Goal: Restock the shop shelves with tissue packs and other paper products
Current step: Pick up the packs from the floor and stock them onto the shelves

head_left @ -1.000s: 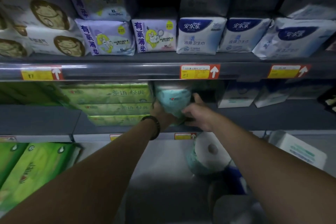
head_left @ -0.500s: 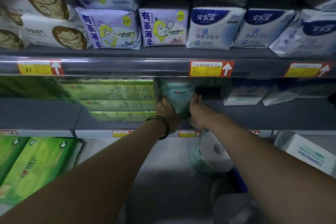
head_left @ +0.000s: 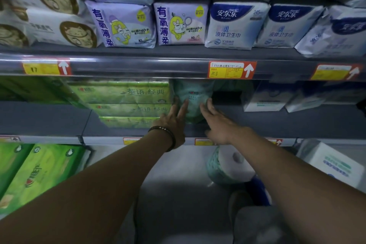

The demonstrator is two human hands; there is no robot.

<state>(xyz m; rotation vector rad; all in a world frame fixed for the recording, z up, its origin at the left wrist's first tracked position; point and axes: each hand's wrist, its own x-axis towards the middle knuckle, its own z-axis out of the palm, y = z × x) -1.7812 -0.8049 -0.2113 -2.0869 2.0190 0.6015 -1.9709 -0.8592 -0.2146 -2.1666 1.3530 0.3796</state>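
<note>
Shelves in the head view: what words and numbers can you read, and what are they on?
"有氧薄柔": purple pack
"安尔乐" and "液体卫生巾": white-and-blue pack
"茶语 经典": green tissue pack
"17": left yellow price tag
Middle price tag: looks like "15.8"; its small print is too blurred.
Teal pack: print too blurred to read.

"安尔乐" on blue-white packs [head_left: 233,25], "茶语 经典" on green packs [head_left: 122,95] (price tag [head_left: 41,68]: "17")

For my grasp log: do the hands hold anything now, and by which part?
Nothing is gripped. The left hand and the right hand touch the lower front of the teal pack with straight fingers.
</note>
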